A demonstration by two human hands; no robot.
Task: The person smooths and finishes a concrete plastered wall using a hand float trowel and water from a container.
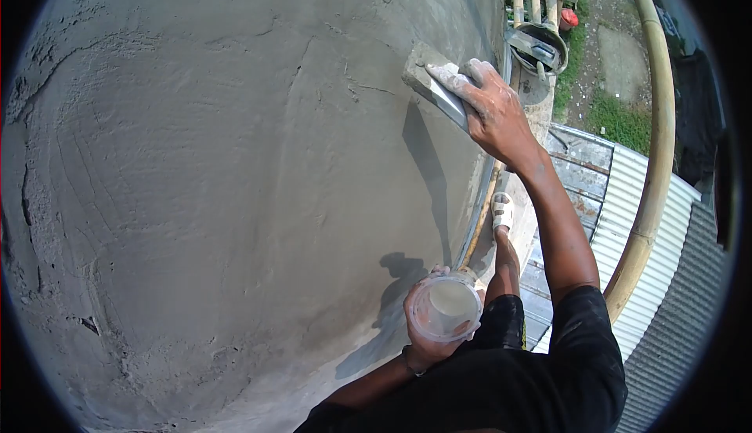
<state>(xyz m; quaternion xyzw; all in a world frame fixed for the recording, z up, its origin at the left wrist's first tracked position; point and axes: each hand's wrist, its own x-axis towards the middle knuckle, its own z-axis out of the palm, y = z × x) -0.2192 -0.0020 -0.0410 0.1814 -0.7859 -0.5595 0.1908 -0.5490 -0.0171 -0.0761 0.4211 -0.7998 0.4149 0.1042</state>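
Note:
My right hand (495, 112), smeared with grey cement, is closed around a plastering float (435, 92). The float is held at a slant over the upper right of a grey, freshly plastered wall (204, 159) and casts a long shadow on it. Lower down, close to my body, my left hand (423, 348) grips a clear plastic tub (446, 309) from below and the side. Cloudy liquid shows inside the tub. Cracks and rough patches run along the wall's left side, while its middle is smoother.
A dark bucket (558, 49) with tools in it stands on the narrow scaffold beyond my right hand. A bamboo pole (663, 112) curves along the right. Below lie corrugated roof sheets (642, 213) and grass (619, 119). My sandalled foot (503, 212) is beside the wall.

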